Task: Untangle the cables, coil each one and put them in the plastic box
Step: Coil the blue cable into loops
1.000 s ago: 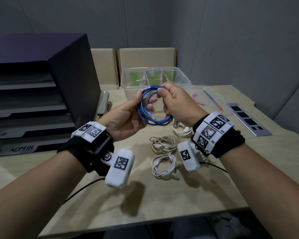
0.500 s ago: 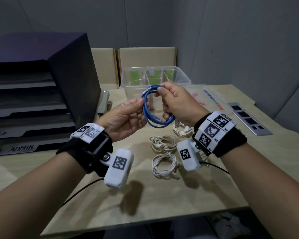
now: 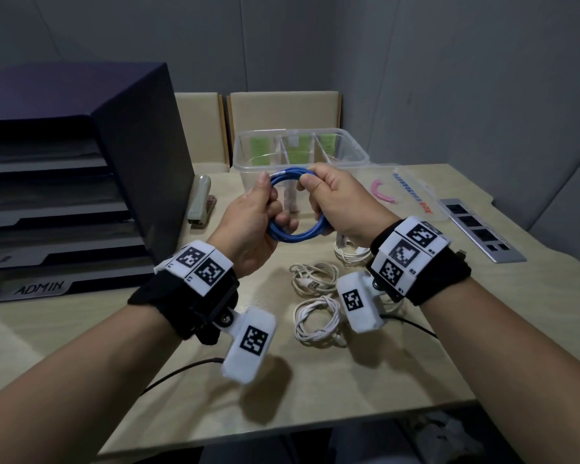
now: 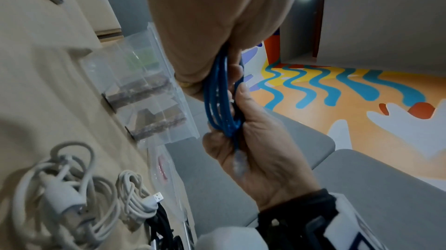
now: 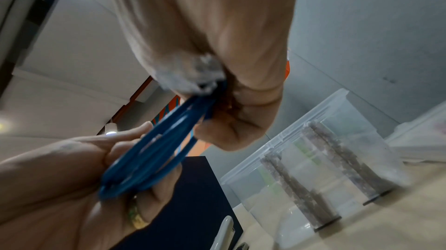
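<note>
From left to right: the left hand (image 3: pixel 248 229) is gripping one side of the coiled blue cable (image 3: pixel 295 234), fingers curled through the loop; the right hand (image 3: pixel 335 202) is pinching its top and hiding its right side. The coil is hanging above the table (image 3: pixel 416 346), before the plastic box (image 3: pixel 355 155). White cables (image 3: pixel 315 316) are lying below, partly hidden by wrist cameras.

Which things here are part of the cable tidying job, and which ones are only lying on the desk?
Part of the job:
- blue coiled cable, held by left hand and right hand
- white coiled cables on the desk
- clear plastic divided box

Only lying about:
- dark paper tray stack
- beige stapler
- grey socket strip
- pink curved piece
</note>
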`<state>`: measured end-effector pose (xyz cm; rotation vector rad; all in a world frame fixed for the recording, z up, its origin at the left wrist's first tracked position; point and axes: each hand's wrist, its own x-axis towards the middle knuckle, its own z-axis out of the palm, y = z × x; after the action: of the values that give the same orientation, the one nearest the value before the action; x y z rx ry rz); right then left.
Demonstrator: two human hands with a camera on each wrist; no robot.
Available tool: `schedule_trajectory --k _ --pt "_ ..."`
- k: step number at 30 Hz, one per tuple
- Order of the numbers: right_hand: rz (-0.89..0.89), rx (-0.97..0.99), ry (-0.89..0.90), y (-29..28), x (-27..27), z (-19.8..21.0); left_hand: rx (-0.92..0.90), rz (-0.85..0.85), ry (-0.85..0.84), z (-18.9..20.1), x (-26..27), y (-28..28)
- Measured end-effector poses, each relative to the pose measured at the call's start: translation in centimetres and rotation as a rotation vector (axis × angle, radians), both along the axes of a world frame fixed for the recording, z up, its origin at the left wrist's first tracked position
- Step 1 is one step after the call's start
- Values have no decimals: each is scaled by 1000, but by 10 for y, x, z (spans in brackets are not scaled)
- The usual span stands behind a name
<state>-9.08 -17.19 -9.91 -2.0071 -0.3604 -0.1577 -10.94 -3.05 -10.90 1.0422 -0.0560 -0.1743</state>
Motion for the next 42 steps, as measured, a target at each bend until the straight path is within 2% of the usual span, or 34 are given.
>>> schedule_trajectory --k 4,8,10,12,14,17,21,24,26,28,30,32,34,38,41,42 --pt "34 -12 117 -8 -2 -2 131 23 -13 1 7 8" --pt "37 116 323 -19 -3 -6 278 80 -45 -1 15 21" --pt "10 21 313 -21 -4 -8 354 98 -53 0 17 25" --pt "-67 -172 219 -22 -2 -8 422 99 -71 2 16 26" --pt "-155 -226 166 -23 2 -6 494 95 -95 5 15 26" --pt "-214 56 250 -25 7 1 628 84 -143 4 14 26" --pt "-78 457 403 -22 0 12 755 108 -179 -2 16 23" --pt "50 613 451 -16 -6 10 699 119 -142 -4 16 17" --pt "53 608 418 -13 -6 6 558 87 -80 -3 16 12" --pt "14 537 356 -10 -5 2 399 52 -24 0 16 10" --pt "-52 374 224 -8 -5 -3 293 30 11 2 18 10" --pt "-101 205 92 -6 -6 -6 240 10 29 4 18 9" --pt "-146 146 46 -5 -5 -7 207 -11 33 5 17 8" --pt "-191 261 83 -1 -7 -5 169 -58 21 6 13 4" --pt "-63 469 197 -2 -4 -4 147 -65 12 10 12 3" --pt "-30 473 215 -2 -5 -2 137 -56 13 11 12 3"
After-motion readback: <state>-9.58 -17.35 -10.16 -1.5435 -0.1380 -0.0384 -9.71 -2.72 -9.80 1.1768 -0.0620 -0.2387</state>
